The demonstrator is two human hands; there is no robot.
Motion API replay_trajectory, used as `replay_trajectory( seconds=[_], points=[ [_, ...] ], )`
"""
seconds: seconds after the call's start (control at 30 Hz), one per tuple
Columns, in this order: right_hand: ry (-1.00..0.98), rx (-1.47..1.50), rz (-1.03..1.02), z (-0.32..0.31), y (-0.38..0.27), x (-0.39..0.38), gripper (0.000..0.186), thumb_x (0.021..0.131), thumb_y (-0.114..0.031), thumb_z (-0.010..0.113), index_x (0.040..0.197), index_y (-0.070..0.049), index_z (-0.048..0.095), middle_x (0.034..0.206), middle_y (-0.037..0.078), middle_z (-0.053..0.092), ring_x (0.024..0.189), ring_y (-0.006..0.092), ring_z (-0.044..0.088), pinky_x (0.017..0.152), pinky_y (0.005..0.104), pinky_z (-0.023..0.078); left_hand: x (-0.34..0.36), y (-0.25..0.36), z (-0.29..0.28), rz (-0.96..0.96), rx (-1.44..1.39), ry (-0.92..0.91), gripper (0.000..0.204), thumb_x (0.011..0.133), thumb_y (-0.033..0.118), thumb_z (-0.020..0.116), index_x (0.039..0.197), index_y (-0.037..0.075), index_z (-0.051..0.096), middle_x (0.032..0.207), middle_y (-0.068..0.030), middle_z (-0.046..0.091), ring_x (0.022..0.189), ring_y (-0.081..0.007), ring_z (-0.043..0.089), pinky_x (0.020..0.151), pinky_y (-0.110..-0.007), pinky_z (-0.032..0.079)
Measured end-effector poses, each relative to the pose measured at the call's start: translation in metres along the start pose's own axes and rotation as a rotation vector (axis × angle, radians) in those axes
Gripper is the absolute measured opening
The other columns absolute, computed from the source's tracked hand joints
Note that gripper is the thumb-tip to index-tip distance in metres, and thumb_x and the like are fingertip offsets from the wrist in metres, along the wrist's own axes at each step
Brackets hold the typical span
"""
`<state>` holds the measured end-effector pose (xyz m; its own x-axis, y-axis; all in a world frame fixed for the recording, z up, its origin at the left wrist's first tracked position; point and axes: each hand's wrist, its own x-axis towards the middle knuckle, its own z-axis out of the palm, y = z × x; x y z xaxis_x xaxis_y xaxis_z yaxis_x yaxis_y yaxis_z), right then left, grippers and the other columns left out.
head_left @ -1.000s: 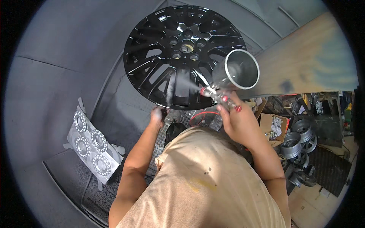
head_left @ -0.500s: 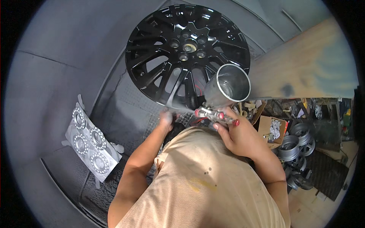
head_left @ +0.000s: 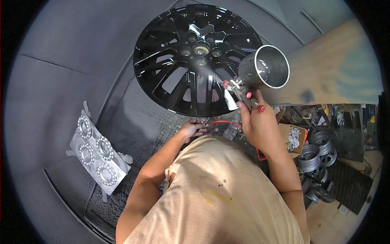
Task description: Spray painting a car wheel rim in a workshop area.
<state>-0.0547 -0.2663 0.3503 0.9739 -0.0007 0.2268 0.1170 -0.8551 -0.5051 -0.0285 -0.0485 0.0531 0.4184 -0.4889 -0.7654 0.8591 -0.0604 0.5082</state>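
My right hand (head_left: 260, 122) is closed round the grip of a spray gun (head_left: 243, 92), which has red knobs and a wide metal cup (head_left: 272, 67) on top. Pale mist shows between its nozzle and the middle of a glossy black alloy wheel (head_left: 191, 87), which faces up in front of me. The nozzle stays apart from the spokes. Below the wheel's near rim, my left hand (head_left: 194, 129) has its fingers curled together, with a thin red hose (head_left: 225, 121) at the fingertips. The hose runs right, toward my right forearm.
Several silver round rings with holes (head_left: 106, 174) lie on a white sheet at left. Grey walls (head_left: 53, 97) surround the wheel. A paint-stained tan panel (head_left: 325, 69) juts in at right. Beyond it are a cardboard box (head_left: 298, 138) and several silver wheels (head_left: 308, 157).
The spray gun has moved up and right, and its mist now reaches nearer the hub. The wheel has turned a little. My left hand has shifted right, to the red hose.
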Motion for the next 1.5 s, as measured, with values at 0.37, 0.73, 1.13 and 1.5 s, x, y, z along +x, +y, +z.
replay_trajectory(
  seconds=[0.37,0.73,1.13,1.5],
  points=[
    [-0.431,0.297,-0.069,-0.009,-0.025,-0.024,0.019,0.097,-0.011,0.056,0.098,0.006,0.063,0.129,0.024,0.053,0.080,0.0422,0.064,0.078,0.0489,0.051,0.008,0.004,-0.034,0.183,-0.319,0.256,0.010,0.082,0.007,0.054,0.078,0.004,0.063,0.071,-0.0075,0.062,0.057,-0.0154,0.055,0.048,-0.029,0.039],
    [0.006,-0.020,0.020,0.004,0.004,-0.016,0.022,0.095,-0.009,0.060,0.112,0.005,0.064,0.100,0.030,0.064,0.081,0.0465,0.066,0.067,0.0484,0.053,0.036,-0.023,-0.034,0.112,-0.411,0.198,0.016,0.092,0.013,0.051,0.102,0.006,0.062,0.091,-0.0072,0.065,0.078,-0.0196,0.063,0.067,-0.032,0.053],
    [0.096,0.110,0.708,0.014,0.119,-0.137,0.023,0.099,-0.006,0.050,0.115,0.007,0.061,0.105,0.020,0.067,0.100,0.0327,0.063,0.089,0.0418,0.047,-0.039,-0.110,-0.105,0.054,0.603,0.224,0.063,0.100,0.050,0.049,0.138,0.001,0.056,0.134,-0.0164,0.062,0.122,-0.0265,0.059,0.107,-0.038,0.042],
    [0.145,0.324,0.641,0.050,0.169,-0.209,0.020,0.099,-0.006,0.050,0.111,0.006,0.061,0.086,0.016,0.067,0.056,0.0215,0.060,0.056,0.0361,0.048,-0.116,-0.150,-0.041,-0.339,0.088,0.239,0.053,0.102,0.044,0.045,0.120,0.000,0.067,0.122,-0.0152,0.069,0.101,-0.0269,0.069,0.096,-0.044,0.050]
  ],
)
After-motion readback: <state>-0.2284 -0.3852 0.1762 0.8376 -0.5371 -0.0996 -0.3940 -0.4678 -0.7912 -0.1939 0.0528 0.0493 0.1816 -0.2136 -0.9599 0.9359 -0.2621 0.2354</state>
